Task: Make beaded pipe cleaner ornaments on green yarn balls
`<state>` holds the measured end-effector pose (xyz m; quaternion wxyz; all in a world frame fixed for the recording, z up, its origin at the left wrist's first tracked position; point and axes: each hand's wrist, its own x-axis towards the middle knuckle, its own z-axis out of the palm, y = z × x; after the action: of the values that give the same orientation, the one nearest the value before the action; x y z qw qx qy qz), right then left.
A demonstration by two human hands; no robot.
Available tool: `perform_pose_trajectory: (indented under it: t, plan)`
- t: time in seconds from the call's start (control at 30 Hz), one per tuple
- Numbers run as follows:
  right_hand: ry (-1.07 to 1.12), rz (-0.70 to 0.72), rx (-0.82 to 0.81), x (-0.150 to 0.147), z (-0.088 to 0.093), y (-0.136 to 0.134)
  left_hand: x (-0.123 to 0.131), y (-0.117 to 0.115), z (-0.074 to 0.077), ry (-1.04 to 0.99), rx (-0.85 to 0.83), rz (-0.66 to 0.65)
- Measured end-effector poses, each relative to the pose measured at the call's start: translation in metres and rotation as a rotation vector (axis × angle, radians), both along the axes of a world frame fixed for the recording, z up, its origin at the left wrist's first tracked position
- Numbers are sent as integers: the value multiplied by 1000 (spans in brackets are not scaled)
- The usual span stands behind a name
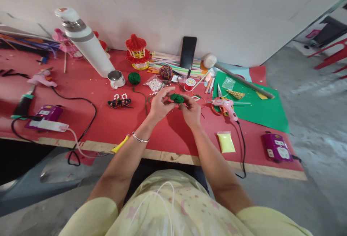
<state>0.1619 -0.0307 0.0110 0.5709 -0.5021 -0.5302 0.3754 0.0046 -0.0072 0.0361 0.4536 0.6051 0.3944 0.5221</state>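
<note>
Both hands meet over the middle of the red table (89,120). My left hand (159,105) and my right hand (192,110) pinch a small green yarn piece (177,98) between their fingertips. A strand of green yarn runs from it back to a green yarn ball (134,78). A silver bangle sits on my left wrist.
Around the hands lie a pink glue gun (226,106), a red thread spool (190,84), a bag of white beads (154,84), a multicolour yarn ball (165,72), a white bottle (86,44), a metal cup (116,79), a black phone (188,52), green paper (257,109), and purple power strips (275,147).
</note>
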Motion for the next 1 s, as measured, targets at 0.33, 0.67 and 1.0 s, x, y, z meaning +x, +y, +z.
perform_pose_trajectory:
  t: [0.33, 0.67, 1.0]
  plan:
    - [16, -82, 113, 1, 0, -2, 0, 0, 0, 254, 416, 91]
    - [-96, -69, 96, 2, 8, -7, -1, -2, -2, 204, 303, 96]
    - [-35, -52, -42, 0, 8, -7, -4, 6, 0, -394, -340, 34]
